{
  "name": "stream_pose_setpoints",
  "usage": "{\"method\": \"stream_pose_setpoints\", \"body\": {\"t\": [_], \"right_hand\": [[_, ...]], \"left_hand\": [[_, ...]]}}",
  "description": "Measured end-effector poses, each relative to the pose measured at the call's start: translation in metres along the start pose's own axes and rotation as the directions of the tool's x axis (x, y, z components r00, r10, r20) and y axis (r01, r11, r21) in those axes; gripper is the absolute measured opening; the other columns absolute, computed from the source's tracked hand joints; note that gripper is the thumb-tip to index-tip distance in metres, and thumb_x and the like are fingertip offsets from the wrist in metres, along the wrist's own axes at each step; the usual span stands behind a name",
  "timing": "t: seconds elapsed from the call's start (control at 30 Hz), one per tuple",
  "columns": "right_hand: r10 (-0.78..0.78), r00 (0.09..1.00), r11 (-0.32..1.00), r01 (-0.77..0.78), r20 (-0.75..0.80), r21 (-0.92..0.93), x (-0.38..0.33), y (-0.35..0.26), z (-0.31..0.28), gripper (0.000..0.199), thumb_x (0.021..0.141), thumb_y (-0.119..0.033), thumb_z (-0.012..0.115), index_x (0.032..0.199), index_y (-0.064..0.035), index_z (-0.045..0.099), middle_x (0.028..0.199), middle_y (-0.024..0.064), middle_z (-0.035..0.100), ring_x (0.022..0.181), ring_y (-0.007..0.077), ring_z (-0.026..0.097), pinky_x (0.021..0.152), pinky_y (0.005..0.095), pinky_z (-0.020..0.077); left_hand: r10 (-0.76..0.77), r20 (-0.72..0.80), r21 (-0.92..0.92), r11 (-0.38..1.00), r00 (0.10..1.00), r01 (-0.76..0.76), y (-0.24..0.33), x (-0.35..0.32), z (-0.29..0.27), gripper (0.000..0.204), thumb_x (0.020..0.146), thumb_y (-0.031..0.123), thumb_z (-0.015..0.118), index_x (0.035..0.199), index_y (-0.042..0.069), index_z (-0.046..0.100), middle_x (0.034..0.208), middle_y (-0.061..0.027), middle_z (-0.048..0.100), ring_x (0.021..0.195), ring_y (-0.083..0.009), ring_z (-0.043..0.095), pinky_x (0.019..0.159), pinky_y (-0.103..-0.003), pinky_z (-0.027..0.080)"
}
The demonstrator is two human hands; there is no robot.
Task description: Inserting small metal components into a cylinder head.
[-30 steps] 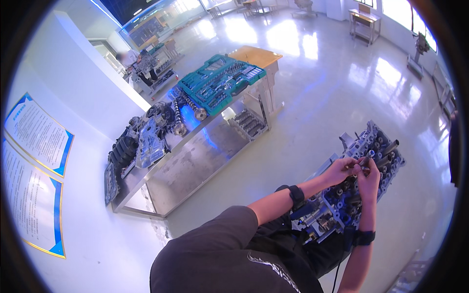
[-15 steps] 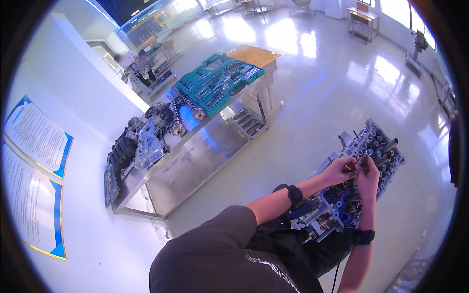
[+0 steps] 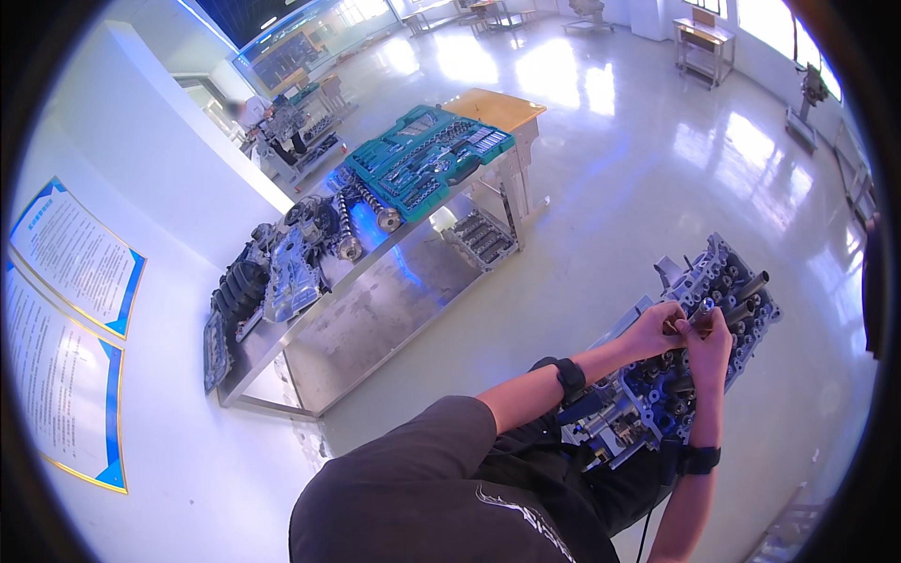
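Observation:
Both hands are together above a grey metal engine cylinder head (image 3: pixel 737 272). My right hand (image 3: pixel 710 343) is closed around a small shiny metal cylinder (image 3: pixel 707 306), which looks like a socket; its bright end points up past the fingers. Close against it, my left hand (image 3: pixel 661 325) has its fingers pinched together, and what they hold, if anything, is hidden. Two tubes stick up from the cylinder head beside the right hand. Below the hands, metal parts (image 3: pixel 615 433) show at the near end of the engine.
To the left stands a metal workbench (image 3: pixel 352 361) with a green socket tool case (image 3: pixel 432 192), camshafts (image 3: pixel 347 230) and engine covers on it. A wooden-topped table (image 3: pixel 502 108) adjoins it. Another person (image 3: pixel 251 114) is at work far back left. Framed posters (image 3: pixel 80 258) hang on the wall.
The view has shifted slightly. My hands stay together over the cylinder head, with the fingers drawn a little closer around the small metal cylinder.

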State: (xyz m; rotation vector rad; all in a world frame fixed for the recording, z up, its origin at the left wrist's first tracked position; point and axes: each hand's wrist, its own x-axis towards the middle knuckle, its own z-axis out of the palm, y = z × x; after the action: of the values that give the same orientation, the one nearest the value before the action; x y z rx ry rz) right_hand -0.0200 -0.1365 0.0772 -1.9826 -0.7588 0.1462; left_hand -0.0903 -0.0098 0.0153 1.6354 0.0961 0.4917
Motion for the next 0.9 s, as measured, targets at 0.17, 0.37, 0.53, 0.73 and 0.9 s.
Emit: {"method": "stream_pose_setpoints", "body": {"t": [0.17,0.37,0.53,0.73,0.9], "right_hand": [[-0.017,1.0,1.0,0.017,-0.011,-0.019,-0.001,-0.003,0.002,0.029,0.076,-0.012,0.078,0.087,0.0021,0.056,0.079,0.0121,0.065,0.07,0.022,0.061,0.068,0.0339,0.049],[-0.053,0.998,0.993,0.049,0.031,0.105,0.002,0.01,0.008,0.025,0.079,-0.008,0.074,0.099,0.0013,0.061,0.088,0.0115,0.066,0.075,0.0216,0.062,0.07,0.0328,0.0495],[-0.127,0.991,0.988,0.122,0.052,0.091,0.001,0.006,0.006,0.021,0.081,-0.003,0.068,0.101,0.0003,0.062,0.092,0.0106,0.066,0.083,0.0207,0.064,0.072,0.0313,0.0499],[-0.128,0.99,0.975,0.114,0.064,0.19,0.002,0.011,0.006,0.021,0.085,0.002,0.062,0.106,0.0005,0.062,0.095,0.0094,0.067,0.085,0.0193,0.065,0.075,0.0303,0.0503],[-0.1,0.99,0.964,0.072,0.095,0.256,0.001,0.016,0.005,0.025,0.088,0.006,0.055,0.111,0.0007,0.062,0.099,0.0089,0.068,0.087,0.0166,0.065,0.076,0.0287,0.0503]], "left_hand": [[-0.039,-0.001,-0.017,0.999,0.999,0.039,-0.003,-0.001,-0.001,0.024,0.083,0.014,0.076,0.092,0.002,0.057,0.089,-0.0062,0.062,0.083,-0.0121,0.061,0.073,-0.03,0.051],[0.084,-0.015,-0.03,0.996,0.996,-0.085,-0.013,0.001,0.001,0.015,0.089,0.009,0.068,0.087,0.001,0.056,0.087,-0.0066,0.061,0.084,-0.0113,0.059,0.073,-0.031,0.05],[0.089,0.07,0.043,0.995,0.994,-0.092,-0.016,0.002,-0.002,0.013,0.092,0.008,0.063,0.101,-0.001,0.06,0.1,-0.0067,0.061,0.1,-0.0126,0.057,0.087,-0.031,0.048],[0.016,0.11,-0.093,0.996,0.994,-0.006,-0.019,0.001,0.0,0.024,0.097,0.007,0.057,0.119,-0.001,0.061,0.112,-0.008,0.065,0.105,-0.012,0.058,0.094,-0.03,0.046],[0.028,0.111,-0.241,0.971,0.993,-0.001,-0.011,-0.001,0.002,0.021,0.097,0.008,0.057,0.115,-0.002,0.062,0.11,-0.0063,0.068,0.105,-0.0108,0.059,0.095,-0.029,0.047]]}}
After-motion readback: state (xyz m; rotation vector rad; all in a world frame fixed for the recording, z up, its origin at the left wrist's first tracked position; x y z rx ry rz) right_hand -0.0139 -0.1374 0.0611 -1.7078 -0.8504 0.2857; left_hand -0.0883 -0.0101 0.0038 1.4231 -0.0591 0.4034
